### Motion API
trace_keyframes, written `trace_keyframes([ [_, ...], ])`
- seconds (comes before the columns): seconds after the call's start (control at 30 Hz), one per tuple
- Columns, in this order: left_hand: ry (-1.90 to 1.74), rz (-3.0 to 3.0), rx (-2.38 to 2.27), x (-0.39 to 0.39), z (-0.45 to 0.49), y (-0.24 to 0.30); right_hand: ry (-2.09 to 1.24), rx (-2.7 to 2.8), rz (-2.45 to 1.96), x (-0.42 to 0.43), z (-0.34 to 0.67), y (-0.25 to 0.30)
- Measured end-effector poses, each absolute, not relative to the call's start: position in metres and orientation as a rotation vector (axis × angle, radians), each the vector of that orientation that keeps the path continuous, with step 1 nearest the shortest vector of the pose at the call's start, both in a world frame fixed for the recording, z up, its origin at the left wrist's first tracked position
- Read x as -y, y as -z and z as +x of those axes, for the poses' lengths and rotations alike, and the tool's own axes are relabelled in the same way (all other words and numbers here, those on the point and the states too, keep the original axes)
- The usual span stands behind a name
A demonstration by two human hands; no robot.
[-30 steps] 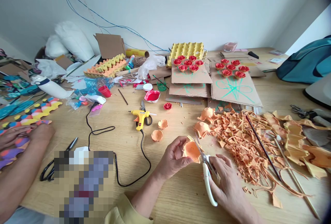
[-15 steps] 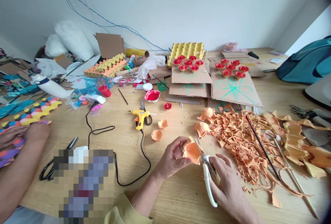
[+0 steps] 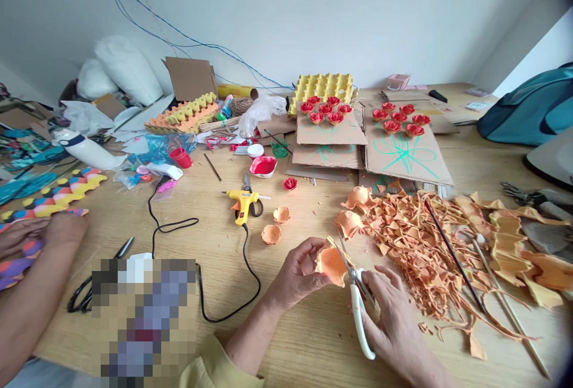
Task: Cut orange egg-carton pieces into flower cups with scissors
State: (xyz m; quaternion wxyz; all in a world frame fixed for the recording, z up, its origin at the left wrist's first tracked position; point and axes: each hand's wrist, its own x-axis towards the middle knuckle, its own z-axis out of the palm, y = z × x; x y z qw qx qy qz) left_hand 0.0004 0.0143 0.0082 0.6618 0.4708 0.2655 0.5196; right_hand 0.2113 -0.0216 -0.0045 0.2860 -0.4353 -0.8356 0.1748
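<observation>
Between the thumb and fingers of my left hand (image 3: 299,273) is an orange egg-carton cup (image 3: 331,265) with a ragged rim, its hollow side facing me. My right hand (image 3: 390,310) is wrapped around white-handled scissors (image 3: 359,310), whose blades lie across the cup's right edge. Just beyond the blades sit two uncut-looking orange cups, one a domed piece (image 3: 349,223). Two small petal-edged orange cups, the nearer one (image 3: 271,234) open side up, rest left of my left hand. A red paper flower (image 3: 290,184) lies behind them.
Orange scraps (image 3: 416,245) heap beside my right hand, with a thin stick (image 3: 510,310) across them. A yellow glue gun (image 3: 244,204) trails a black cord. Red flowers stand on cardboard (image 3: 405,158) at the back. Another person's arm (image 3: 40,292) works at a painted carton on the left.
Almost nothing differs. My left hand and the orange cup have shifted very slightly left, with the scissors still at the cup's edge.
</observation>
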Motion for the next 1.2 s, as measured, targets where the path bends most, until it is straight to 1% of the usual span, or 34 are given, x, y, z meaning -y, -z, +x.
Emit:
trace_keyframes([
  [1.0, -1.207, 1.085, -0.704, -0.0130, -0.0028, -0.0085, -0.406, 2.236, -1.156, 0.0214, 0.2092, 0.0068],
  [1.07, -1.207, 1.075, -0.701, -0.0136, -0.0040, -0.0069, -0.427, 2.228, -1.155, 0.0214, 0.2096, 0.0063],
  [1.2, -1.218, 1.103, -0.725, -0.0145, -0.0064, -0.0016, -0.589, 2.207, -1.199, 0.0209, 0.2111, 0.0047],
])
